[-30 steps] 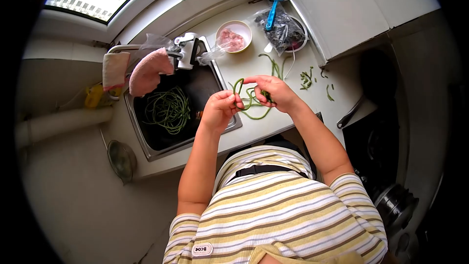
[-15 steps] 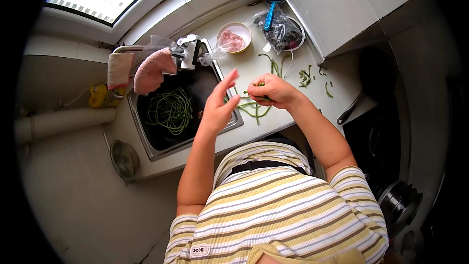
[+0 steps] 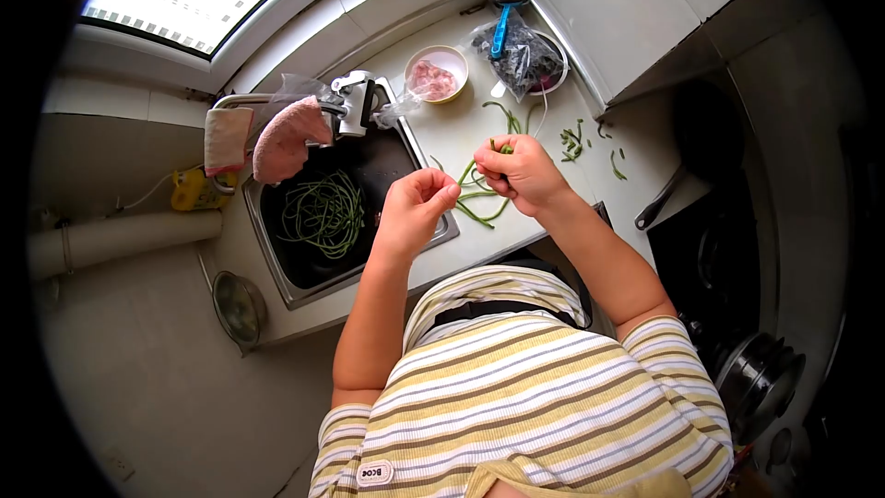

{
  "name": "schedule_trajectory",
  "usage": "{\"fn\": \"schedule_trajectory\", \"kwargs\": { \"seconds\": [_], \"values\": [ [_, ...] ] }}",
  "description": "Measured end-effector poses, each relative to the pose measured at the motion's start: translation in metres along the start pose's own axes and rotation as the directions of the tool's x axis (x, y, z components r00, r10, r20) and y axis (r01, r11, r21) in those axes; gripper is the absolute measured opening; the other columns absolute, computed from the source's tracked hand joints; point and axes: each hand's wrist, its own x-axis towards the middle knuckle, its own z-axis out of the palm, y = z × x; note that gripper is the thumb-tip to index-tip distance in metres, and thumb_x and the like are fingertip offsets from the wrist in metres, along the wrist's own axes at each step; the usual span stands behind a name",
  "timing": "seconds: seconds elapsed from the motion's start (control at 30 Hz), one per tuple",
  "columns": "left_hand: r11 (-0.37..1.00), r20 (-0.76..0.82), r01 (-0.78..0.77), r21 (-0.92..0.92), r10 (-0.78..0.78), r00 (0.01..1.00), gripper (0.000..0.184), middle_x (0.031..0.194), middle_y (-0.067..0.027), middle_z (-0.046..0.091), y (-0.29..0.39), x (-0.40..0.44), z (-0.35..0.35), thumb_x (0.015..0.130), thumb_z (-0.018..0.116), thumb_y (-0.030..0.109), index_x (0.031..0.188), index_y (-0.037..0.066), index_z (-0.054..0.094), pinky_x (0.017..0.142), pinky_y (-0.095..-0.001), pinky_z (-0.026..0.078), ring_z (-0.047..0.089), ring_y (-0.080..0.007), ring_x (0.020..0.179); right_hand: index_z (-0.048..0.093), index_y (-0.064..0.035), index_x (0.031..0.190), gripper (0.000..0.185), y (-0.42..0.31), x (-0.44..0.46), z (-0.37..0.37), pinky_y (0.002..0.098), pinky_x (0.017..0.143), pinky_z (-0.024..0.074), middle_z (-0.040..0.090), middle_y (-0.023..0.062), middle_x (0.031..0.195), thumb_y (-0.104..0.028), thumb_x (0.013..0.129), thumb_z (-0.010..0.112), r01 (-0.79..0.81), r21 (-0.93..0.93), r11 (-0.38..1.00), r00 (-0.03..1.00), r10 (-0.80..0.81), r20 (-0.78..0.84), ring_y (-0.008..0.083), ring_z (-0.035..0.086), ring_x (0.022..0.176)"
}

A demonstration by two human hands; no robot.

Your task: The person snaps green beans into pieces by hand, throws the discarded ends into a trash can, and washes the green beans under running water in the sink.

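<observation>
- Your left hand (image 3: pixel 415 210) has its grip pinching 1 green bean (image 3: pixel 467 171).
- Your right hand (image 3: pixel 524 175) has its grip clenched around green bean pieces (image 3: pixel 502 150).
- Loose beans (image 3: pixel 477 218) lie on the desk (image 3: pixel 442 132).
- Coiled beans (image 3: pixel 321 212) are in the sink (image 3: pixel 380 155).
- Farther, the bowl (image 3: pixel 451 59) has pink meat (image 3: pixel 430 82).

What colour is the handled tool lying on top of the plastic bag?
The tool is bright blue, clearest in the head view.
</observation>
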Motion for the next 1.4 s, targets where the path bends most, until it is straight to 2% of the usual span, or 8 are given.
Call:
{"fn": "schedule_trajectory", "kwargs": {
  "seconds": [0.07,0.17,0.23,0.4,0.87,0.97,1.23,1.4],
  "values": [
    [0.988,0.060,0.088,-0.123,-0.081,0.995,0.011,0.072,-0.0019,0.059,0.004,-0.003,0.000,0.085,0.061,0.011,0.081,0.001,0.059,0.059,-0.0200,0.042,0.052,-0.0065,0.066,0.055,-0.0018,0.071,0.017,0.011,0.006,0.000,0.0189,0.040,0.0269,0.050,-0.0001,0.062,-0.011,0.084,0.060,0.021,-0.004,1.000,0.999,-0.021,-0.035,0.0048,0.039,0.046],
    [0.922,0.073,0.125,-0.367,-0.105,0.992,0.017,0.067,-0.0018,0.052,0.008,-0.008,-0.011,0.088,0.056,0.013,0.074,0.004,0.054,0.060,-0.0227,0.044,0.053,-0.0111,0.065,0.060,-0.0034,0.070,0.017,0.023,0.029,-0.019,0.0244,0.039,0.0291,0.053,-0.0010,0.054,-0.012,0.084,0.058,0.440,-0.768,0.465,0.626,-0.772,-0.110,0.0067,0.045,0.046],
    [0.753,0.131,0.091,-0.651,-0.006,0.991,0.016,0.074,-0.0017,0.050,0.003,-0.009,-0.024,0.091,0.053,0.018,0.082,0.005,0.052,0.068,-0.0298,0.047,0.055,-0.0159,0.072,0.056,-0.0047,0.068,0.017,0.012,0.031,-0.045,0.0211,0.037,0.0306,0.057,0.0030,0.061,-0.014,0.082,0.058,0.238,-0.249,0.939,0.914,-0.304,-0.270,0.0090,0.046,0.045],
    [0.264,0.184,0.151,-0.953,0.107,0.977,0.021,0.096,-0.0064,0.059,0.003,-0.006,-0.029,0.096,0.041,0.020,0.101,0.003,0.054,0.096,-0.0408,0.042,0.058,-0.0211,0.100,0.056,-0.0031,0.079,0.009,0.026,0.030,-0.026,0.0200,0.029,0.0305,0.056,0.0096,0.066,-0.011,0.077,0.052,-0.174,0.366,0.914,0.965,0.084,0.249,0.0104,0.049,0.044],
    [0.144,-0.336,-0.321,-0.936,-0.094,0.937,0.017,0.084,-0.0073,0.062,-0.007,0.022,-0.098,0.091,0.052,0.017,0.089,0.002,0.057,0.081,-0.0357,0.049,0.059,-0.0187,0.081,0.066,0.0021,0.075,0.018,0.024,0.032,0.006,0.0200,0.041,0.0293,0.053,0.0005,0.057,-0.015,0.075,0.070,-0.085,-0.363,0.928,0.903,0.226,0.365,0.0047,0.042,0.046],
    [0.074,-0.396,-0.391,-0.917,-0.061,0.916,0.018,0.085,-0.0074,0.061,-0.006,0.015,-0.131,0.092,0.049,0.017,0.090,0.000,0.056,0.080,-0.0357,0.049,0.058,-0.0197,0.083,0.068,0.0021,0.079,0.021,0.030,0.038,-0.015,0.0277,0.057,0.0442,0.061,0.0062,0.062,-0.018,0.073,0.071,0.217,-0.816,0.535,0.947,0.090,0.310,0.0123,0.054,0.059],
    [-0.107,-0.448,-0.441,-0.891,0.053,0.892,0.008,0.077,-0.0037,0.049,-0.028,-0.025,-0.201,0.090,0.048,0.009,0.085,0.003,0.048,0.068,-0.0305,0.042,0.051,-0.0128,0.068,0.069,-0.0009,0.079,0.018,0.024,0.025,-0.043,0.0308,0.065,0.0471,0.065,0.0129,0.069,-0.017,0.072,0.071,0.168,-0.914,0.368,0.985,-0.029,0.169,0.0201,0.060,0.064],
    [0.433,-0.636,-0.570,-0.698,-0.010,0.771,0.013,0.078,-0.0031,0.049,-0.024,-0.036,-0.191,0.094,0.046,0.014,0.087,0.003,0.047,0.045,-0.0201,0.029,0.037,-0.0077,0.056,0.066,0.0038,0.076,0.020,0.016,0.019,-0.044,0.0238,0.040,0.0312,0.050,0.0004,0.052,-0.016,0.080,0.065,-0.181,-0.435,0.882,0.895,0.332,0.299,0.0073,0.040,0.042]
  ]
}}
